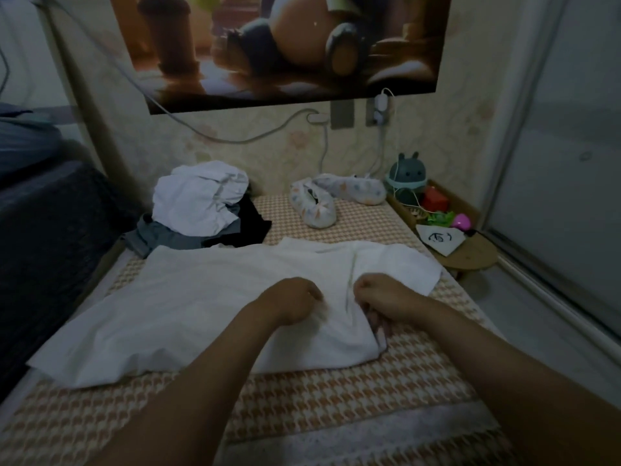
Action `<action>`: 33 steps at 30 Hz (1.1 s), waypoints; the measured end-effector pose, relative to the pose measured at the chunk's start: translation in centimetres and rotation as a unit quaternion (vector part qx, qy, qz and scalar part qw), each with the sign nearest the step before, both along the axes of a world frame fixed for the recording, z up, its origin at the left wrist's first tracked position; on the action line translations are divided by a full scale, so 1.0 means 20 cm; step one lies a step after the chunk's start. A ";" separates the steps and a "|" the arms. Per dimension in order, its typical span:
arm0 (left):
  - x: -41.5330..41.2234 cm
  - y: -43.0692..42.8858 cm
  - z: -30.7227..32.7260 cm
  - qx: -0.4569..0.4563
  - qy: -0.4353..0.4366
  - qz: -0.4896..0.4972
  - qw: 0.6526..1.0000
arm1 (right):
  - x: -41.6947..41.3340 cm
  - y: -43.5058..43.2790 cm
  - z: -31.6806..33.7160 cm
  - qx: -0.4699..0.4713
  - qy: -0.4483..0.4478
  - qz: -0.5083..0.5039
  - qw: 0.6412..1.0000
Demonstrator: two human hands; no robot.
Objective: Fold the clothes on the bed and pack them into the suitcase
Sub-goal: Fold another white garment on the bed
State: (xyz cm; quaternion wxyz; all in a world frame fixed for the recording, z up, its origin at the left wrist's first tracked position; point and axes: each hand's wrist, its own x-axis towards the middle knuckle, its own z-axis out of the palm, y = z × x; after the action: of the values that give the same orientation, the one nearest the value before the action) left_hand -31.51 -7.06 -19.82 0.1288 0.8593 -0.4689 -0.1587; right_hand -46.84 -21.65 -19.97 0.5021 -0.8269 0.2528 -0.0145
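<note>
From my end the white shirt (pixel 208 307) reads as soft matt cloth, lightly creased, and the bed cover (pixel 336 398) as a coarser woven houndstooth fabric. The poster (pixel 285 45) at 12 o'clock is glossy. The round table (pixel 477 257) at 2 o'clock looks like bare matt wood, and the bunny gadget (pixel 406 176) at 1 o'clock like smooth plastic.

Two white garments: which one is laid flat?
The white shirt under the left hand and right hand, spread across the bed; the other white garment sits crumpled atop the grey and black pile behind it.
</note>
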 end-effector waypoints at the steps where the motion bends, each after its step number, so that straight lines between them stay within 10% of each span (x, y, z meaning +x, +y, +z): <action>1: 0.01 -0.02 -0.01 -0.020 -0.010 0.023 0.999 | 0.03 -0.04 -0.01 -0.035 -0.044 -0.049 0.997; 6: 0.02 -0.28 0.01 -0.130 -0.056 0.103 0.985 | 0.13 -0.22 -0.11 -0.319 -0.036 -0.050 0.946; 14: 0.15 -0.63 -0.17 0.106 -0.104 0.042 0.988 | 0.19 -0.38 -0.17 -0.393 0.044 0.075 0.916; 20: 0.25 -0.65 -0.03 -0.334 -0.004 0.183 0.924 | 0.24 -0.47 -0.15 -0.380 0.127 0.070 0.913; 23: 0.29 -0.66 -0.07 -0.198 0.191 0.091 0.957 | 0.29 -0.48 -0.11 -0.326 0.136 0.054 0.934; 29: 0.54 -0.57 -0.19 -0.182 -0.105 0.036 0.977 | 0.43 -0.46 -0.16 -0.176 0.048 -0.031 0.983; 33: 0.71 -0.51 -0.22 0.045 -0.164 0.093 0.981 | 0.48 -0.43 -0.16 -0.143 0.045 -0.029 0.988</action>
State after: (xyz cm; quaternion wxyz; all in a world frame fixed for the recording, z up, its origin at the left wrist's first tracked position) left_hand -17.23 -17.16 -24.22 0.0255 0.9184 -0.3941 -0.0243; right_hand -37.31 -30.17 -23.24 0.3666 -0.8823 0.2939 -0.0280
